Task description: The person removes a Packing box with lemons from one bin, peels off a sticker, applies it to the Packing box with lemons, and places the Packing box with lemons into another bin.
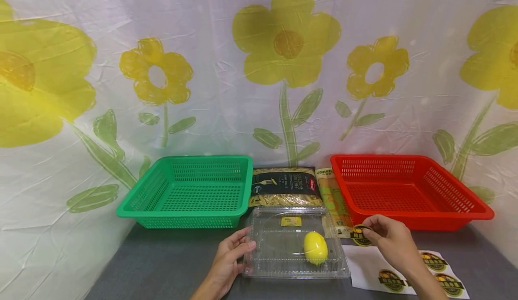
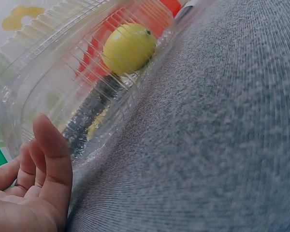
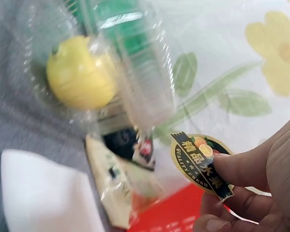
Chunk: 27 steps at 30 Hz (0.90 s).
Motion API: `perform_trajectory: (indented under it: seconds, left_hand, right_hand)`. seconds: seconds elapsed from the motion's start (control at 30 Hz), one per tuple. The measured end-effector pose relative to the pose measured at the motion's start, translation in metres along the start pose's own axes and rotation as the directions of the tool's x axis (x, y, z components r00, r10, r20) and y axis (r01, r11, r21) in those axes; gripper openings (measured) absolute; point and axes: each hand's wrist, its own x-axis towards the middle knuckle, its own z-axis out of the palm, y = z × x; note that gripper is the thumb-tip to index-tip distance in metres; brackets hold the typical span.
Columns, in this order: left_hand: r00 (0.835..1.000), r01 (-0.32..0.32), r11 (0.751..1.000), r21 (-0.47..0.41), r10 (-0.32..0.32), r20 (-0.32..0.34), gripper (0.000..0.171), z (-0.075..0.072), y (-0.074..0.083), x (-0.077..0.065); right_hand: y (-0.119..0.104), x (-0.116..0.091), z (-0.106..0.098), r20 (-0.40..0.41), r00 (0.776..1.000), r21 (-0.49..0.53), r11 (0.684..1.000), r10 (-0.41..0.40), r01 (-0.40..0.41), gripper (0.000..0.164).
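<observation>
My left hand (image 1: 229, 259) lies at the left side of a clear plastic clamshell box (image 1: 275, 266), its thumb tip over the box's edge. In the left wrist view the fingers (image 2: 52, 154) are bent loosely beside the clear wall, with nothing seen between them and the thumb. A lemon (image 1: 315, 248) shows inside the box at the right. My right hand (image 1: 390, 241) pinches an oval black-and-gold fruit sticker (image 3: 198, 162) between thumb and fingers, raised right of the box. Below it lies a white sticker sheet (image 1: 364, 268) with several similar stickers, partly hidden by the right forearm.
A green basket (image 1: 184, 213) stands back left and a red basket (image 1: 408, 221) back right. Between them lie a pasta bag (image 1: 283, 185) and a pale yellow-green packet (image 1: 337, 201). A small yellow label (image 1: 291, 221) shows at the box's back. A flowered cloth (image 1: 218, 88) hangs behind.
</observation>
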Motion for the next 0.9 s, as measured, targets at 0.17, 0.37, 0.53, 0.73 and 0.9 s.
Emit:
perform_trajectory:
  seconds: [0.17, 0.37, 0.53, 0.73, 0.9]
  left_hand:
    - [1.000, 0.003, 1.000, 0.002, -0.003, -0.006, 0.071, 0.001, 0.000, 0.000]
    - [1.000, 0.010, 1.000, 0.005, -0.010, -0.011, 0.071, 0.001, 0.001, -0.001]
    - [1.000, 0.011, 1.000, 0.020, -0.010, -0.023, 0.071, 0.000, 0.001, -0.002]
    - [1.000, 0.017, 1.000, 0.012, -0.017, -0.018, 0.073, -0.001, -0.001, -0.002]
    - [1.000, 0.015, 1.000, 0.012, -0.014, -0.013, 0.073, -0.001, 0.000, 0.000]
  right_hand:
    - [-0.014, 0.001, 0.003, -0.017, 0.998, 0.025, 0.998, -0.055, 0.055, 0.010]
    - [-0.030, 0.003, 0.013, -0.014, 0.997, 0.071, 0.995, -0.075, 0.076, 0.010]
    - [-0.046, 0.008, 0.026, 0.000, 0.996, 0.142, 0.986, -0.090, 0.089, 0.008]
    - [-0.060, 0.013, 0.037, -0.007, 0.989, 0.194, 0.970, -0.149, 0.147, 0.007]
    - [-0.068, 0.015, 0.042, -0.007, 0.986, 0.222, 0.961, -0.168, 0.166, 0.008]
